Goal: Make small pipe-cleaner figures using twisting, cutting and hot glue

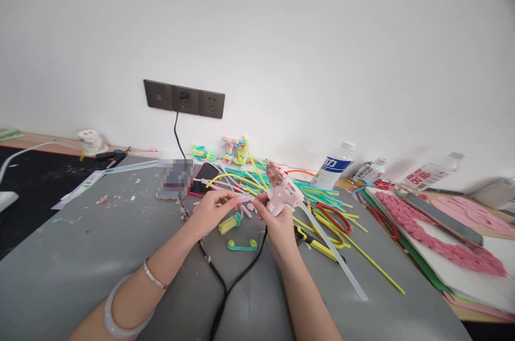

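My right hand (280,220) is wrapped round a pale pink hot glue gun (284,195), its nozzle crusted and pointing up and away. A long clear glue stick (333,252) sticks out of the gun's back. My left hand (213,212) is closed in a pinch at a short lilac pipe cleaner piece (244,199), close to my right fingertips; its far end is hard to make out. Just below lie a yellow and teal pipe cleaner bundle (229,224) and a teal strip with yellow curled ends (242,245).
Loose pipe cleaners (325,195), red-handled scissors (336,216) and yellow-handled pliers (322,249) lie at right. A water bottle (333,167) leans near the wall. Small pipe cleaner figures (235,151) stand behind. A black cord (219,276) crosses the grey mat (140,239); a phone (203,177) lies left.
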{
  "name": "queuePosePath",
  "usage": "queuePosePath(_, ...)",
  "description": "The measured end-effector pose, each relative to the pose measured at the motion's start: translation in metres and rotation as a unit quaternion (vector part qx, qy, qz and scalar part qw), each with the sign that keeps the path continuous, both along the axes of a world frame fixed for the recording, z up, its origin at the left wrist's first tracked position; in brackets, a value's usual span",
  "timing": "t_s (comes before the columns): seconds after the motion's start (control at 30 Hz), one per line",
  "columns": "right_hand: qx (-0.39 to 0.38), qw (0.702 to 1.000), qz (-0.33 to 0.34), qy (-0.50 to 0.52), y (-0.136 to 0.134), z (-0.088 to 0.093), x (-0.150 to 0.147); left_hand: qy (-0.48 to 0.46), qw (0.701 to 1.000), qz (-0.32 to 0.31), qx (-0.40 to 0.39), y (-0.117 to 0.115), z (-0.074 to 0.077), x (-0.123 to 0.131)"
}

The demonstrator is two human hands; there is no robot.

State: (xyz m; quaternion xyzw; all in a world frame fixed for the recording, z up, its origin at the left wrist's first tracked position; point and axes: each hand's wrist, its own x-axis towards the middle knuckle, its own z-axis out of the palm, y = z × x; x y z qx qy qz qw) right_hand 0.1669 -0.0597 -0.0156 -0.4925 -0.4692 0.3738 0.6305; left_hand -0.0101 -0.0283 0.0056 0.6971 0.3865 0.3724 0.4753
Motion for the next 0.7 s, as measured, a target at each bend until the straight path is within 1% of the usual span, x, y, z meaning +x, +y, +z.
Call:
queuePosePath(0.17, 0.008, 1.000, -0.004, 0.006, 0.001, 0.000, 0.000, 0.003, 1.000, 0.001, 0.007, 0.001, 0.000, -0.001)
queuePosePath(0.33, -0.007, 1.000, -0.002, 0.011, -0.004, 0.000, 0.002, -0.023, 1.000, 0.009, 0.002, 0.003, 0.002, -0.002)
queuePosePath(0.4, -0.011, 0.999, 0.020, 0.023, -0.007, -0.001, 0.004, -0.044, 0.998, 0.025, -0.021, 0.004, 0.001, -0.003)
queuePosePath(0.5, -0.020, 0.998, 0.058, 0.031, -0.011, -0.003, 0.006, -0.093, 0.991, 0.052, -0.083, 0.006, 0.000, -0.005)
queuePosePath(0.63, -0.026, 0.995, 0.093, 0.030, -0.017, -0.004, 0.007, -0.172, 0.970, 0.070, -0.159, 0.009, -0.001, -0.008)
queuePosePath(0.7, -0.027, 0.994, 0.097, 0.034, -0.020, -0.003, 0.007, -0.198, 0.960, 0.075, -0.182, 0.010, -0.001, -0.010)
